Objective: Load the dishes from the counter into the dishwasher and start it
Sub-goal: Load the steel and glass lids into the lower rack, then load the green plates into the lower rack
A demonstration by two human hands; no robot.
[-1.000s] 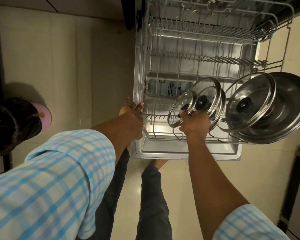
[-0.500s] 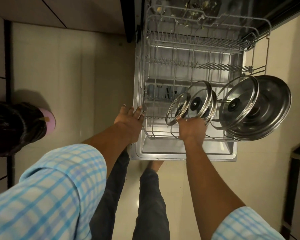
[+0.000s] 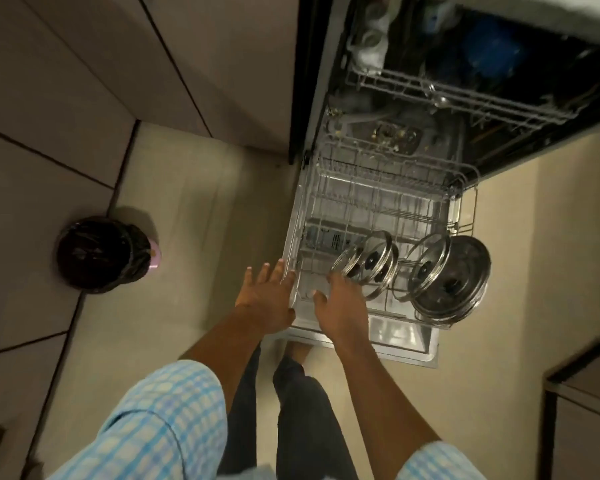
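Observation:
The dishwasher's lower rack is pulled out over the open door. Several lids stand on edge in its near part: small glass lids on the left, a larger glass lid and a steel lid on the right. My left hand is spread with straight fingers at the rack's near left corner, holding nothing. My right hand hovers open just in front of the small glass lids, not gripping them.
The upper rack sits inside the dark machine with a few items. A bin with a black bag stands on the floor at left. Cabinet fronts line the left side, and another cabinet is at the right.
My right hand let go of the small glass lid and drew back open. My left hand came off the rack's corner with fingers spread. The view pulled up and away.

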